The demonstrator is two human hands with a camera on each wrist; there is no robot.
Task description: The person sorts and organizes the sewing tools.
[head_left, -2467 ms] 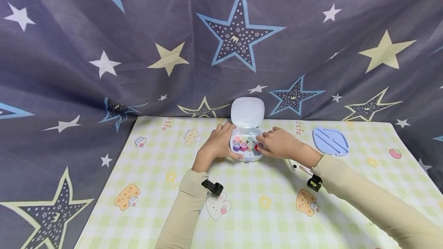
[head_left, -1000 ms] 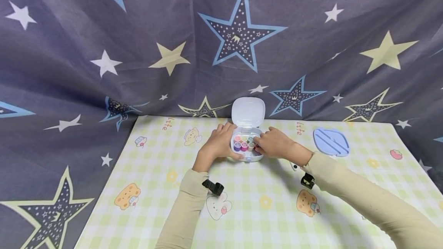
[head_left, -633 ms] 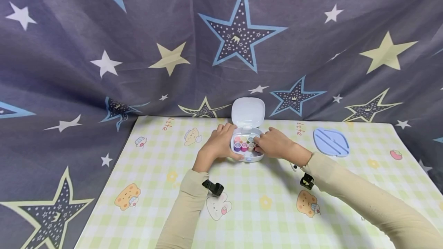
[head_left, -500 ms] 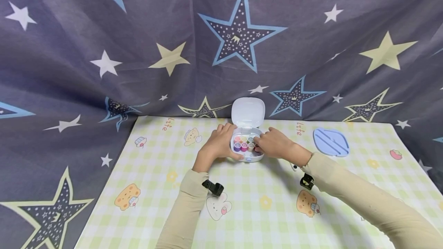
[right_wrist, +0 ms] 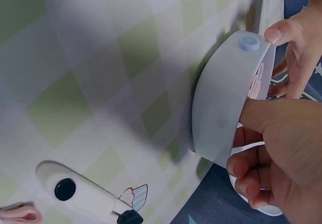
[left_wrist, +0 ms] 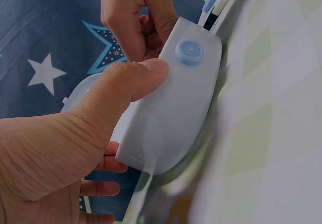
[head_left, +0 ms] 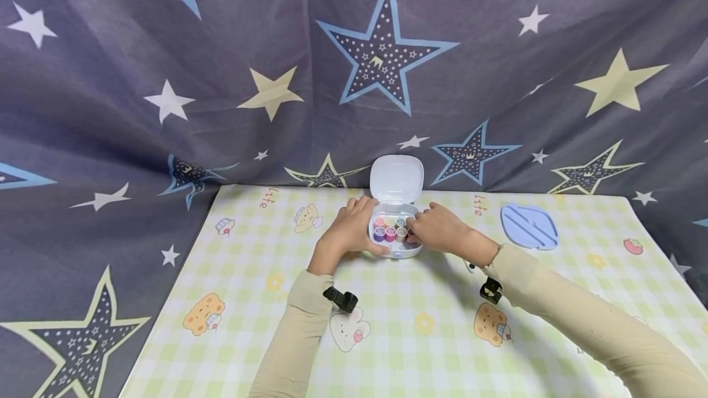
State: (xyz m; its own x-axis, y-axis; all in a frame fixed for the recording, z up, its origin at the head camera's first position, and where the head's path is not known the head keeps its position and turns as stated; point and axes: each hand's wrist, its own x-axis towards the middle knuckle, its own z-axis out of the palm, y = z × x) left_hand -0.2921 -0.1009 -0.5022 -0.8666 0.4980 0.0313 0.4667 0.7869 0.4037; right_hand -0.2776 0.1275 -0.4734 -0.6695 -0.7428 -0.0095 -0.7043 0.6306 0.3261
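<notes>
A small white box (head_left: 395,252) with its lid (head_left: 396,178) raised stands near the table's back edge. Rows of small coloured spools (head_left: 390,234), seemingly thread, sit inside it. My left hand (head_left: 350,229) grips the box's left side, its thumb over the front rim near a round blue button (left_wrist: 189,52). At the right end my right hand (head_left: 439,227) reaches in, thumb and fingers curled round a red spool that they mostly hide. In the right wrist view that thumb (right_wrist: 256,114) goes over the rim.
A light blue slotted tray (head_left: 529,226) lies at the right on the checked tablecloth (head_left: 387,355). A white tool with a black round spot (right_wrist: 65,189) and a pink item (right_wrist: 20,215) lie near the right wrist. A star-patterned curtain (head_left: 221,48) hangs behind.
The right hand has shifted slightly left and deeper over the box's right end, covering the red spool seen earlier. In the last half second it barely moves. The left hand stays put.
</notes>
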